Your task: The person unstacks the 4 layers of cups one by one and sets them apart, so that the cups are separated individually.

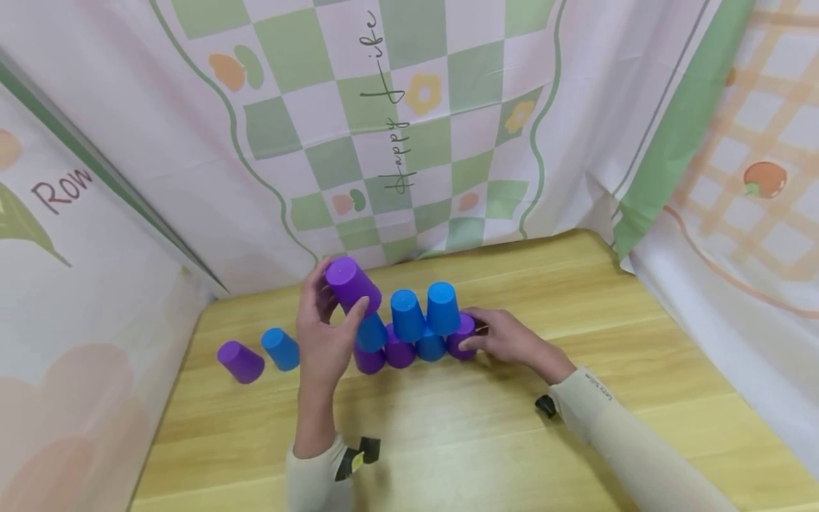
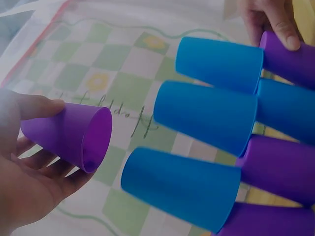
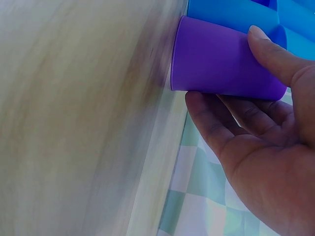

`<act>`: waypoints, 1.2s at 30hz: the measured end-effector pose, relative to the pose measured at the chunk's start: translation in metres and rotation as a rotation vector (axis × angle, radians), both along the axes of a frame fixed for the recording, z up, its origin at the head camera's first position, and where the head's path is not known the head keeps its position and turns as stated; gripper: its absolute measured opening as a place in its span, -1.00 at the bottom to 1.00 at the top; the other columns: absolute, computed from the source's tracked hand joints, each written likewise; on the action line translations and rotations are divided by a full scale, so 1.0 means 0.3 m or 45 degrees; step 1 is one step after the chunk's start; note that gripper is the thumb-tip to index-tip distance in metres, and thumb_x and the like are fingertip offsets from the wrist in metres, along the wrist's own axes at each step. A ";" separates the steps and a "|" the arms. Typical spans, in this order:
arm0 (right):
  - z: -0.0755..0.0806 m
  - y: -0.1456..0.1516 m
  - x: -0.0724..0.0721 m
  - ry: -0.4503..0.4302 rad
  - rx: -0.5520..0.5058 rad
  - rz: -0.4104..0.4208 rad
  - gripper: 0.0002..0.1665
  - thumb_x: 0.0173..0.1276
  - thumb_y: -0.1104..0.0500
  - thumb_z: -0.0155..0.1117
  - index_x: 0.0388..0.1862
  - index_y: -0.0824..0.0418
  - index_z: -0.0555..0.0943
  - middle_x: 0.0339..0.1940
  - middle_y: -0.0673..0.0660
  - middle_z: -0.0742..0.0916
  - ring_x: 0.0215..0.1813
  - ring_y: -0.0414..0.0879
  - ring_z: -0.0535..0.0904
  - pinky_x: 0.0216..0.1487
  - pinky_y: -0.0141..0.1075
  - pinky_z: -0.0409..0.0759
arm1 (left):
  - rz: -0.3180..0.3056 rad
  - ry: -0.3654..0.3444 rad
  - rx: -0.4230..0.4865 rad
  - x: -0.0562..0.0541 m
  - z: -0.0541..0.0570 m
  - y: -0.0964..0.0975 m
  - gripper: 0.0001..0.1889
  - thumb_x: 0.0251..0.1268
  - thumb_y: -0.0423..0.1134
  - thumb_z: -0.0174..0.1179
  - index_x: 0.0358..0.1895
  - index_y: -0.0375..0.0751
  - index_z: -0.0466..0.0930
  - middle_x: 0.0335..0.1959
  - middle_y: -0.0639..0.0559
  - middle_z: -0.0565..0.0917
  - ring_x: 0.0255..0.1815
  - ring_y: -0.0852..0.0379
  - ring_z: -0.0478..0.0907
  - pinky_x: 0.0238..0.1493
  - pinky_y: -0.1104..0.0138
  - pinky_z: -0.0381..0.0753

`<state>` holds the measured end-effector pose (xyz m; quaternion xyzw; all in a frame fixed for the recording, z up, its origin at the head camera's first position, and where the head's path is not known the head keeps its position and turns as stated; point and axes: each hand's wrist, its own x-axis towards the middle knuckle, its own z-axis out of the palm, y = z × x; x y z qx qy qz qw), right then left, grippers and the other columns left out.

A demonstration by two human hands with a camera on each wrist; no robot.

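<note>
My left hand (image 1: 323, 348) holds a purple cup (image 1: 350, 283) between thumb and fingers. It is mouth-down above the left end of a cup stack. In the left wrist view, a gap separates this purple cup (image 2: 61, 132) from the upper row. That row has three upside-down blue cups: a left one (image 1: 372, 332), a middle one (image 1: 407, 315) and a right one (image 1: 443, 308). Beneath them stands a row of purple cups and one blue cup (image 1: 431, 346). At its right end my right hand (image 1: 508, 340) grips a purple cup (image 3: 221, 59), thumb and fingers on opposite sides.
Left of the stack, a purple cup (image 1: 241, 363) and a blue cup (image 1: 280, 349) stand upside down on the wooden table (image 1: 448, 441). A checkered cloth (image 1: 409, 142) hangs behind, and further cloth walls (image 1: 83, 341) flank the table.
</note>
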<state>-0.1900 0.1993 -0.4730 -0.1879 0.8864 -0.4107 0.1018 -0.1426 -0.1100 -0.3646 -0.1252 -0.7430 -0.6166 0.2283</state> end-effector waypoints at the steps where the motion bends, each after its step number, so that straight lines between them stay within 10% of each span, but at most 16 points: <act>1: 0.000 0.000 0.000 0.001 0.002 -0.002 -0.43 0.43 0.06 0.48 0.36 0.15 0.61 0.15 0.13 0.78 0.18 0.07 0.70 0.24 0.06 0.71 | 0.008 0.003 0.009 0.001 0.000 -0.009 -0.24 0.34 -0.44 0.41 0.57 -0.03 0.34 0.38 0.03 0.57 0.32 -0.01 0.61 0.40 0.07 0.62; 23: -0.004 0.000 -0.003 0.001 0.025 -0.003 -0.43 0.44 0.05 0.47 0.37 0.16 0.60 0.15 0.13 0.78 0.19 0.07 0.70 0.27 0.08 0.69 | 0.137 -0.003 0.098 0.022 -0.029 -0.126 -0.26 0.29 -0.51 0.41 0.53 -0.19 0.37 0.31 -0.04 0.61 0.25 0.03 0.64 0.32 0.40 0.62; 36: -0.008 0.001 -0.008 -0.001 0.000 0.008 -0.44 0.43 0.05 0.47 0.36 0.14 0.60 0.14 0.12 0.78 0.18 0.06 0.70 0.26 0.08 0.70 | 0.282 -0.155 0.109 0.055 -0.093 -0.213 -0.26 0.24 -0.57 0.42 0.50 -0.18 0.42 0.29 -0.01 0.62 0.25 0.10 0.62 0.32 0.44 0.59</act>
